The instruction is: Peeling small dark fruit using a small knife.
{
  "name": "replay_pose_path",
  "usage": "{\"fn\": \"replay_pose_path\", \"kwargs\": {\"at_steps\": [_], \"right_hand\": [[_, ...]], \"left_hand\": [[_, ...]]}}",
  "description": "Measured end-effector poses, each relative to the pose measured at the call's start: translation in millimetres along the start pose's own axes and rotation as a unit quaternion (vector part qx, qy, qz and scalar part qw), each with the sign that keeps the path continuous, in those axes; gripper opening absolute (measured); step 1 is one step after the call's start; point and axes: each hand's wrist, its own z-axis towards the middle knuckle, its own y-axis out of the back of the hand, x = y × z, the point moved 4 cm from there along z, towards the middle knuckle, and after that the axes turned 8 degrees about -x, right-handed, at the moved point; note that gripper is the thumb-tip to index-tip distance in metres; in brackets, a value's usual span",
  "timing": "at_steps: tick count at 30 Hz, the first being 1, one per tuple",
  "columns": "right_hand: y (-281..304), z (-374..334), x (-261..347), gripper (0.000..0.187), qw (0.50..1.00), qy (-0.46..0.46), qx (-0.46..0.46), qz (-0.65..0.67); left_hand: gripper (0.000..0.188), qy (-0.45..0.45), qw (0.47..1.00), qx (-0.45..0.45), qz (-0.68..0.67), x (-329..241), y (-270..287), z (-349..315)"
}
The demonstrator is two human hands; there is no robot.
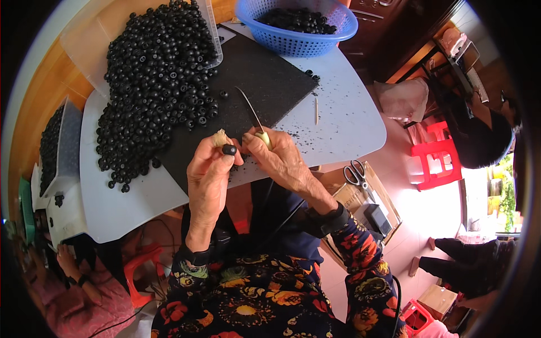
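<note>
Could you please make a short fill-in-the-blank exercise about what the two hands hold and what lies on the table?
1. The left hand pinches a single black ____ between its fingertips.
2. The right hand grips a thin curved blade that points ____ from the person.
3. The basket at the far edge of the table is ____ in colour.
4. The heap of beads lies to the person's ____.

Missing words: bead; away; blue; left
</note>
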Motion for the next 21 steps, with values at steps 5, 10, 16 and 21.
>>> {"fn": "replay_pose_path", "kwargs": {"at_steps": [5, 10, 16, 21], "right_hand": [[1, -4, -3, 0.038, 0.994, 0.013, 0.031, 0.106], [4, -2, -5, 0.035, 0.987, -0.012, 0.059, 0.150], [7, -5, -14, 0.030, 0.974, -0.059, 0.063, 0.209], [8, -6, 0, 0.019, 0.980, -0.029, 0.005, 0.197]], "left_hand": [[0.025, 0.015, 0.994, -0.036, 0.106, 8, -3, -1], [0.028, -0.016, 0.976, -0.011, 0.219, 5, -13, -2], [0.027, 0.067, 0.996, -0.022, 0.052, 16, -11, 1], [0.028, 0.122, 0.992, -0.022, 0.027, 16, -9, 6]]}}
